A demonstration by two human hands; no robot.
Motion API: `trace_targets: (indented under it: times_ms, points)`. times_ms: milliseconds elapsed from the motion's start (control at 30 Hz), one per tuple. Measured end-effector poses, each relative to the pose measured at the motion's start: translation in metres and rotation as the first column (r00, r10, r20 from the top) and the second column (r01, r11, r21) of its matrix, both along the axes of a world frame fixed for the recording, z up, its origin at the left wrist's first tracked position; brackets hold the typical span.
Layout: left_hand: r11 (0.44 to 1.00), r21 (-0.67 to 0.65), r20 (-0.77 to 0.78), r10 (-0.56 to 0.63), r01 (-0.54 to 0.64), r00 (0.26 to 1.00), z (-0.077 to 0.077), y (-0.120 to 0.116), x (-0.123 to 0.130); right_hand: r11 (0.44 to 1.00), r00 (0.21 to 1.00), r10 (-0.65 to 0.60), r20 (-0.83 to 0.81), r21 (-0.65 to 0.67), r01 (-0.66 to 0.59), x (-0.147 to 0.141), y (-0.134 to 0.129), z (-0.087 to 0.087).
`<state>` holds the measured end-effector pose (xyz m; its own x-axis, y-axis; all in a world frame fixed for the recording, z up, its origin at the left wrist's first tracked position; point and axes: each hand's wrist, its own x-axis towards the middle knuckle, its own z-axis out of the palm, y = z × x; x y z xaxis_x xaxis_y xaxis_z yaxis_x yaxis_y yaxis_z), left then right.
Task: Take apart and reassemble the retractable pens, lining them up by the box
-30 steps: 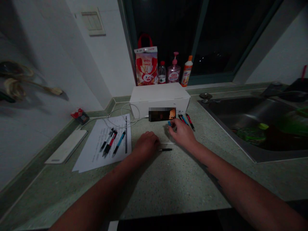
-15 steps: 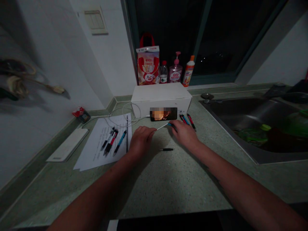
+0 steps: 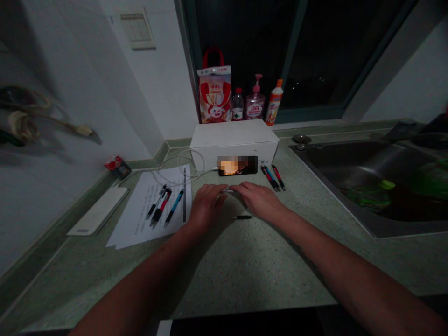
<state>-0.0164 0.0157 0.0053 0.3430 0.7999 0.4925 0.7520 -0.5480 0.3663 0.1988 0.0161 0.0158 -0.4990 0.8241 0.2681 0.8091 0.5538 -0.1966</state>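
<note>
My left hand [image 3: 207, 205] is closed, its thumb and forefinger pinching a thin whitish pen refill [image 3: 228, 190]. My right hand [image 3: 261, 201] is closed too, its fingertips at the refill's other end, close to the left ones. The blue pen barrel seen in it earlier is now hidden by the fingers. Below the hands, a short black pen part [image 3: 242, 217] lies on the counter. To the left, several pens [image 3: 163, 205] and a blue pen [image 3: 174, 207] rest on printed sheets [image 3: 129, 228]. More red and blue pens [image 3: 271, 178] lie beyond my right hand.
A phone [image 3: 238, 166] with a white cable [image 3: 182, 175] leans against a white box [image 3: 234, 135]. Bottles [image 3: 255, 105] and a red-white bag [image 3: 215, 95] stand behind. At right is a steel sink [image 3: 336, 200]; at left, a white slab [image 3: 98, 211] and small red packet [image 3: 117, 165].
My right hand has moved left and slightly nearer, bringing its fingertips close to my left hand's. Less of the refill shows between them, and the blue barrel has gone from sight.
</note>
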Motion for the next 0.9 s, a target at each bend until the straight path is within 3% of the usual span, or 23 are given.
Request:
trace_targets:
  times_ms: [100,167,267,333,467,567,733,900]
  points:
    - [0.985,0.135,0.108,0.097,-0.111,0.989,0.000,-0.003,0.000,0.998,0.998,-0.065,-0.026,0.008,0.065,0.002,0.000,0.003]
    - [0.982,0.158,0.109,0.086,-0.103,0.990,0.002,-0.007,0.002,0.991,0.991,-0.130,-0.035,0.017,0.130,0.003,0.001,0.005]
    - [0.989,0.035,-0.026,-0.140,0.141,0.990,0.004,-0.013,0.008,0.978,0.978,-0.206,-0.017,0.028,0.206,0.005,0.003,0.006]
    - [0.950,-0.086,-0.128,-0.311,0.301,0.942,0.003,-0.015,0.013,0.975,0.975,-0.223,0.003,0.030,0.222,0.005,0.004,0.006]
    - [0.912,-0.176,-0.214,-0.402,0.370,0.890,0.000,-0.015,0.021,0.972,0.971,-0.235,0.051,0.013,0.234,0.006,0.004,0.005]
    - [0.946,-0.165,-0.165,-0.305,0.279,0.938,0.001,-0.010,0.017,0.974,0.972,-0.227,0.061,0.014,0.226,0.007,0.004,0.005]
    - [0.991,-0.135,0.025,0.015,-0.012,1.000,0.005,0.000,0.001,0.975,0.973,-0.222,0.067,0.004,0.222,0.006,0.003,0.008]
    - [0.991,-0.119,0.051,0.064,-0.058,0.997,0.004,0.004,-0.006,0.979,0.977,-0.202,0.075,0.008,0.202,0.005,0.003,0.006]
